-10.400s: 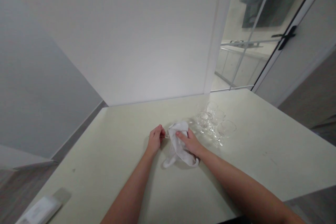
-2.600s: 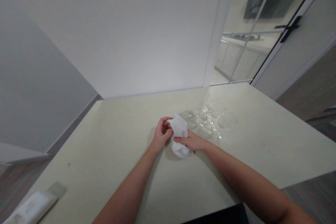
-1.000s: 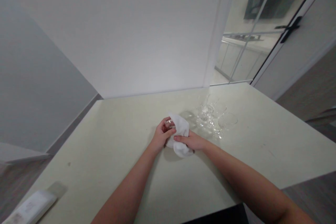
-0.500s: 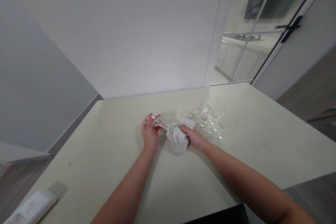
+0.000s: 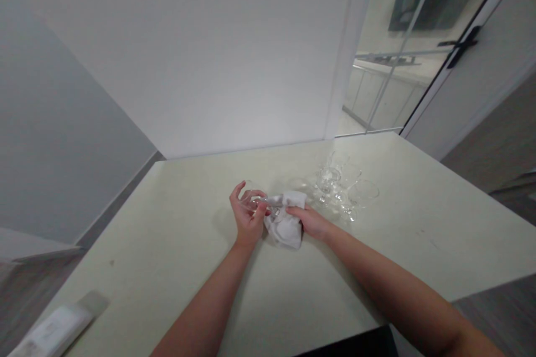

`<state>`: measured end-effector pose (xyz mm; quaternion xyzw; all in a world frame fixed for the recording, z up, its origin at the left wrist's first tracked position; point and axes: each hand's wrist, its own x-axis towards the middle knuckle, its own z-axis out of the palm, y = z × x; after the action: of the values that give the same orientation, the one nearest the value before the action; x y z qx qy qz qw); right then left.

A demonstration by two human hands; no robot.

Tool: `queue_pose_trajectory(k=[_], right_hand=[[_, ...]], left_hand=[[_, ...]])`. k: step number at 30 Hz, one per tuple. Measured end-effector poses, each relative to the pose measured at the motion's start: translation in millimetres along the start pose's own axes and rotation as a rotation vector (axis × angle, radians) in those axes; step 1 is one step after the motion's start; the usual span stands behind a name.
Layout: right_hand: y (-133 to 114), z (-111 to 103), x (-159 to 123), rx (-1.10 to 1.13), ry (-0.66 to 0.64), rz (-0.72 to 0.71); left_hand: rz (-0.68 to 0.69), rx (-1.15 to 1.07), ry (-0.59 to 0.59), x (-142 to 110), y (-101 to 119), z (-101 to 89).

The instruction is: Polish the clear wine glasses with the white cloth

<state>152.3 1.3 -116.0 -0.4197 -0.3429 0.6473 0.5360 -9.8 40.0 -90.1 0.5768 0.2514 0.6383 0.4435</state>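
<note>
A clear stemmed glass (image 5: 248, 192) lies sideways between my hands above the table (image 5: 176, 268). My left hand (image 5: 248, 215) is closed around its left part, with the thumb near the stem. A crumpled white tissue or cloth (image 5: 287, 230) covers the glass's right end, so that end is partly hidden. Gripping this white wad from the right is my right hand (image 5: 312, 222), thumb on top. Several other clear stemmed glasses (image 5: 330, 175) stand in a cluster just beyond my right hand, their outlines hard to separate.
At the near left corner lies a white packet (image 5: 56, 332). A black edge of something (image 5: 352, 346) juts in at the bottom. Behind the table rises a white wall (image 5: 234, 67); at right is a door with a black handle (image 5: 463, 44).
My left hand has shifted right, closer to the right hand, and its grip has moved toward the stem. The white wad now wraps the glass's right end differently.
</note>
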Motion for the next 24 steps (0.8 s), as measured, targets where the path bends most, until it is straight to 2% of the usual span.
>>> queue_pose_trajectory(k=[5,13,16,20,24], right_hand=[[-5,1,-5,-0.108,-0.033,-0.005],[-13,3,-12,-0.176,-0.167,-0.025],[-13,5,-13,-0.157,-0.133,-0.024],[-10,6,-12,-0.152,-0.051,-0.016],[-12,7,-12,-0.171,-0.058,-0.018]], left_hand=[[0.054,0.028,-0.075,-3,-1,1.0],[0.005,0.046,-0.011,-2,0,-0.5],[-0.026,0.036,0.005,-1,0,-0.5],[-0.003,0.017,-0.012,-1,0,0.2],[-0.018,-0.017,-0.003,-1,1,1.1]])
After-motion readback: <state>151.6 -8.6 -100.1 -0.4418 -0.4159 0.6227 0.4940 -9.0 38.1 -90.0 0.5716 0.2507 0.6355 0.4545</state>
